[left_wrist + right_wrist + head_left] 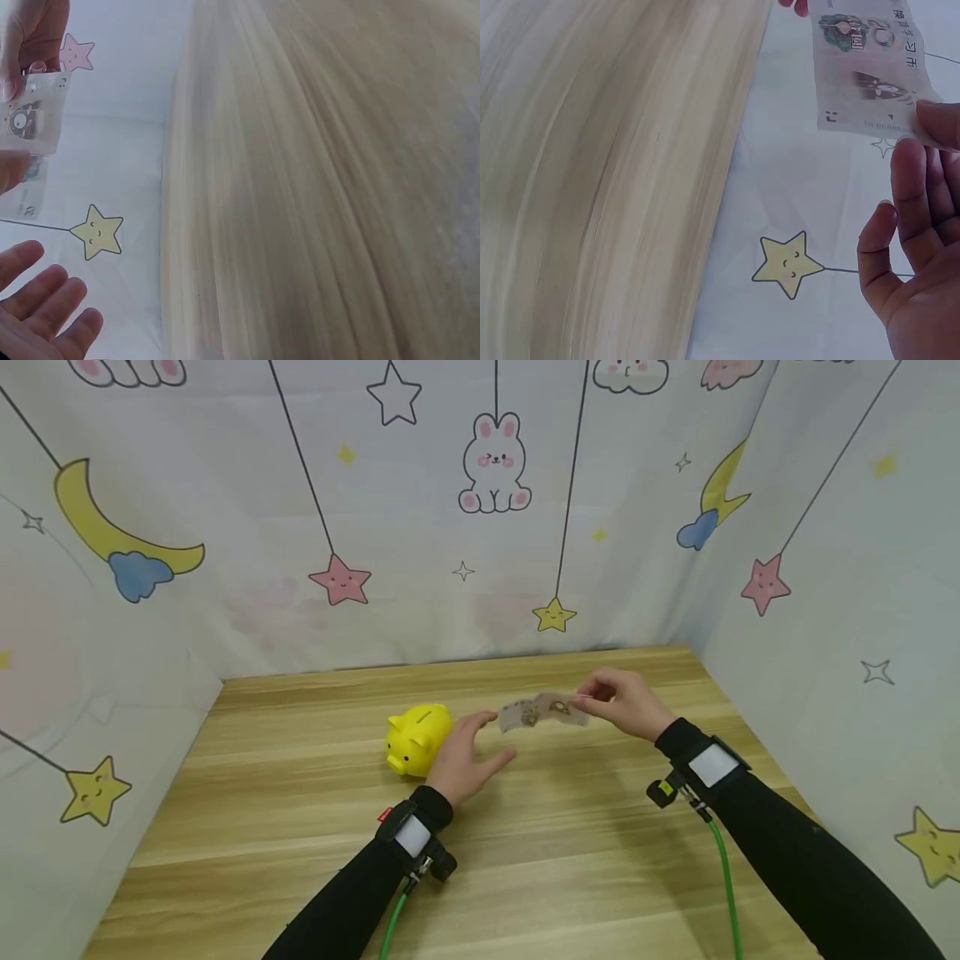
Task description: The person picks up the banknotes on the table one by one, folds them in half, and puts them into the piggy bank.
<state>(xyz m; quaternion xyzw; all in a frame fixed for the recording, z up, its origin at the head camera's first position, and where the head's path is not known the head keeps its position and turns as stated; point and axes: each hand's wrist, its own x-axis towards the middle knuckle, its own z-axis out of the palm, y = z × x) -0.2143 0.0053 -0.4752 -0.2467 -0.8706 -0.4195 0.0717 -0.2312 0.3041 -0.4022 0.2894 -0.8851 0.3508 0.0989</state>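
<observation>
A pale play banknote (546,709) with printed pictures is held in the air over the table, its surface slightly wavy. My right hand (626,703) pinches its right end between thumb and fingers; in the right wrist view the thumb lies over one corner of the note (866,71). My left hand (467,758) is at the other end of the note, thumb and fingers spread apart with nothing between them. Just behind the left hand stands a yellow piggy bank (412,737), with a slot in its back and its right side partly covered by that hand.
The wood-grain table (300,843) is enclosed by a white cloth backdrop (420,518) printed with stars, moons and a rabbit. Each wrist carries a strapped camera, and a green cable (726,868) runs down from the right one.
</observation>
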